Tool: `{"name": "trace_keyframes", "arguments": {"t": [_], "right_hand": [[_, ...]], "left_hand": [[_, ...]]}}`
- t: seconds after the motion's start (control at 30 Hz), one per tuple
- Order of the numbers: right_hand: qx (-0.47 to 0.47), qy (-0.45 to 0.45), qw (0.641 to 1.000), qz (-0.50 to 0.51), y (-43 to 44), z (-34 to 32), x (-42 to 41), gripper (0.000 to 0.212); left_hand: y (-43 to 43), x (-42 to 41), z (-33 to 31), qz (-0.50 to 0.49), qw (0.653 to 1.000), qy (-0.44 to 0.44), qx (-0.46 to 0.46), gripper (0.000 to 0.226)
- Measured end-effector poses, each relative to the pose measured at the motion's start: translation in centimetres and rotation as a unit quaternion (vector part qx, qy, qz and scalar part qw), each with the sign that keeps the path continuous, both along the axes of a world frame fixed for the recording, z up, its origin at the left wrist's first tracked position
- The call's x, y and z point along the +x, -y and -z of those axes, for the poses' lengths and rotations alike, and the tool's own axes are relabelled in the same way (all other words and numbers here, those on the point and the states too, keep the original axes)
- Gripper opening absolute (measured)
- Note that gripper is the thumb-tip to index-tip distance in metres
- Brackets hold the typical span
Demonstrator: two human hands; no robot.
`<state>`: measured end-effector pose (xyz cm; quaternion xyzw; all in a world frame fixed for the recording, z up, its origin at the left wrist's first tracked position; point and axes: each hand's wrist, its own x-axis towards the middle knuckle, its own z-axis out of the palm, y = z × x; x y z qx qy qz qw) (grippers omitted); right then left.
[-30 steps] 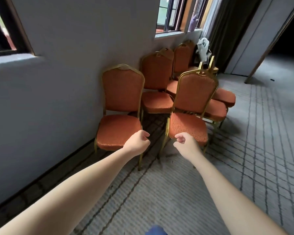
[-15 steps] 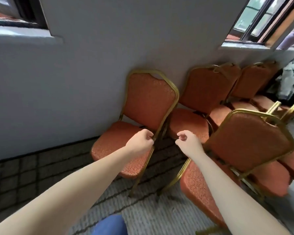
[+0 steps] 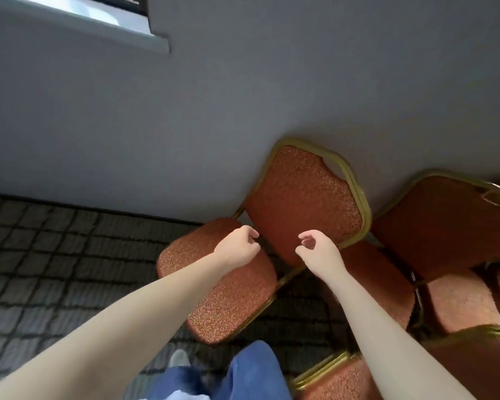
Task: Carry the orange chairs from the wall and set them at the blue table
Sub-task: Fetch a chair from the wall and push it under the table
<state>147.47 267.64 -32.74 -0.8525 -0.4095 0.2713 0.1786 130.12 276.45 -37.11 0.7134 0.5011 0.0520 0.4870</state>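
An orange chair with a gold frame [image 3: 306, 203] stands against the grey wall, seat toward me. My left hand [image 3: 237, 246] hovers over the back of its seat with fingers curled and nothing in them. My right hand [image 3: 315, 246] hangs in front of the lower backrest, thumb and fingers curved apart, holding nothing. Neither hand touches the chair. A second orange chair [image 3: 445, 226] stands to its right, and a third chair [image 3: 344, 379] sits at the lower right beside my right arm. The blue table is out of view.
The grey wall [image 3: 243, 96] fills the upper view, with a window sill [image 3: 78, 24] at the top left. Dark gridded carpet [image 3: 55, 255] stretches left of the chairs. My legs in blue jeans [image 3: 243, 376] stand just before the nearest seat.
I have stepped closer and turned left, so the nearest chair now lies right under my hands. My right hand has loosened from a fist. Both hands have moved over that chair.
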Motion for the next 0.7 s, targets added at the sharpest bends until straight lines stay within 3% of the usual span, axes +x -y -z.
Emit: {"name": "trace_keyframes", "arguments": {"t": [0.17,0.37,0.53,0.7], "right_hand": [[-0.025,0.001,0.991,-0.13,-9.1,2.0,1.6,0.026],[-0.018,-0.02,0.96,-0.279,-18.4,4.0,2.8,0.03],[0.092,0.013,0.954,-0.284,-21.9,2.1,8.0,0.031],[0.175,0.125,0.944,-0.251,-21.9,-1.0,15.5,0.034]], "left_hand": [[-3.6,-0.2,1.5,-0.131,0.991,-0.017,-0.017,0.038],[-6.6,1.7,2.2,-0.297,0.954,-0.037,-0.037,0.037],[-8.1,8.0,1.4,-0.319,0.947,-0.017,-0.036,0.037],[-9.5,16.2,-0.1,-0.247,0.969,0.015,-0.02,0.039]]}}
